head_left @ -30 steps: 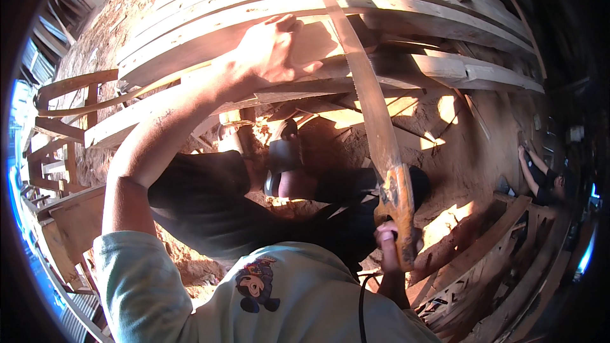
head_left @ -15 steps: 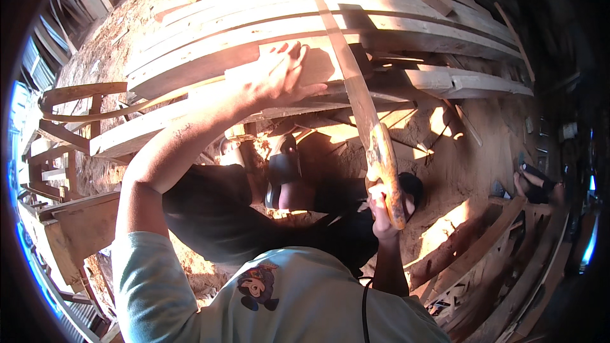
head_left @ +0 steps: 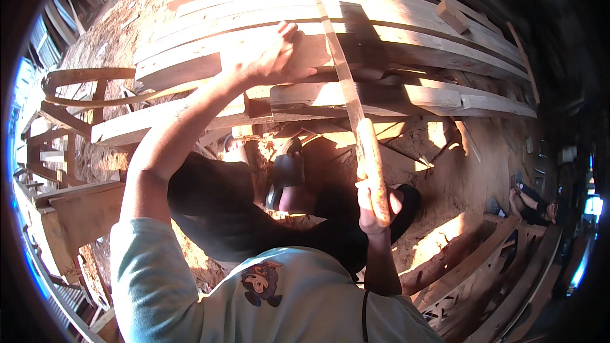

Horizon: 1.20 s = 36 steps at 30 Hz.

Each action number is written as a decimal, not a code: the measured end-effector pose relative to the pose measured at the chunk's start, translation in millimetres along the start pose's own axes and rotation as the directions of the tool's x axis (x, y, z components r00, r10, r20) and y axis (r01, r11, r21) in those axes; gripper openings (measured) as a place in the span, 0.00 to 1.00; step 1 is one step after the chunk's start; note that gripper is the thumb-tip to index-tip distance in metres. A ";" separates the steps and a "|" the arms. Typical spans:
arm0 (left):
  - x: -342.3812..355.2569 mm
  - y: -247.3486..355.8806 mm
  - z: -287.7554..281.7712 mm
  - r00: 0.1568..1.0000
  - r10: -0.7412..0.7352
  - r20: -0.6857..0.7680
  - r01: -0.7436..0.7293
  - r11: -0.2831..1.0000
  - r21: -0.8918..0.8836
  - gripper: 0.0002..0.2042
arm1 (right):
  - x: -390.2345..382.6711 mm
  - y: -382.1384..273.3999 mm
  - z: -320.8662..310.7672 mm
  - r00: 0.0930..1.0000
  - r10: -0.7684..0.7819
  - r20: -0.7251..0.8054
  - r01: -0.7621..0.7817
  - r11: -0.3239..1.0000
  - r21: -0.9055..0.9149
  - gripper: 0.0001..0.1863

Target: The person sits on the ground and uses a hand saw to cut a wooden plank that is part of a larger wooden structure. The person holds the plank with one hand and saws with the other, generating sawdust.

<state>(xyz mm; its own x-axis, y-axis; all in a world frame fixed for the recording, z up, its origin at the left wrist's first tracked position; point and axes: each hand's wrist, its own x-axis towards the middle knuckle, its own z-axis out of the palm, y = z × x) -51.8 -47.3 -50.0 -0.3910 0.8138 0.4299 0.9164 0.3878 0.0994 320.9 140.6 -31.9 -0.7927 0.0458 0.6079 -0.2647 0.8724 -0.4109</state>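
Observation:
My left hand [head_left: 270,57] lies flat with fingers spread on a wooden block [head_left: 305,51] resting on a stack of long curved planks [head_left: 394,19]. My right hand [head_left: 375,206] grips the wooden handle of a long hand saw [head_left: 346,82]. The saw's narrow blade runs up and away across the planks, just right of my left hand. Below, between my arms, are my dark trousers and a foot in a sandal [head_left: 286,171] on the sawdust-covered ground.
Curved wooden frames [head_left: 76,89] stand at the left. More planks and offcuts [head_left: 483,267] lie at the lower right. Another person's feet [head_left: 530,203] show at the right edge. Sawdust covers the ground [head_left: 127,19].
The saw has been drawn back toward me, its handle and my right hand rising in the picture. My left hand has stayed pressed on the block.

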 end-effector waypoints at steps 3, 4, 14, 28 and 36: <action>-14.2 10.7 -36.7 0.991 -0.100 0.085 0.101 0.995 -0.002 0.40 | 14.1 -10.2 -14.4 0.992 -0.126 -0.030 0.128 0.987 0.092 0.07; -19.0 18.6 -54.7 0.986 -0.134 0.096 0.140 0.988 -0.060 0.40 | 15.7 -15.3 -16.7 0.989 -0.143 -0.031 0.146 0.981 0.125 0.08; -94.8 50.8 -113.7 0.895 -0.391 0.217 0.371 0.920 0.125 0.43 | 13.7 -49.4 -7.5 0.995 -0.016 0.102 -0.028 0.914 0.406 0.10; -133.5 51.2 -93.7 0.823 -0.496 0.277 0.454 0.868 0.203 0.49 | -22.2 -42.0 -6.7 0.807 0.474 0.353 -0.575 0.768 0.283 0.07; -162.6 43.2 -90.8 0.980 -0.161 0.115 0.113 0.932 0.344 0.48 | -89.8 6.5 -58.6 0.200 0.397 0.896 -0.526 -0.728 0.440 0.42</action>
<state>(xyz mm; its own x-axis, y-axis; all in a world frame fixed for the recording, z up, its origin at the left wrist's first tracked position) 59.2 -202.1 -34.1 -0.5408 0.7849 0.3024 0.7804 0.6023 -0.1679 422.5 170.6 -49.3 -0.7556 -0.0802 -0.6501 0.3675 -0.8734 -0.3194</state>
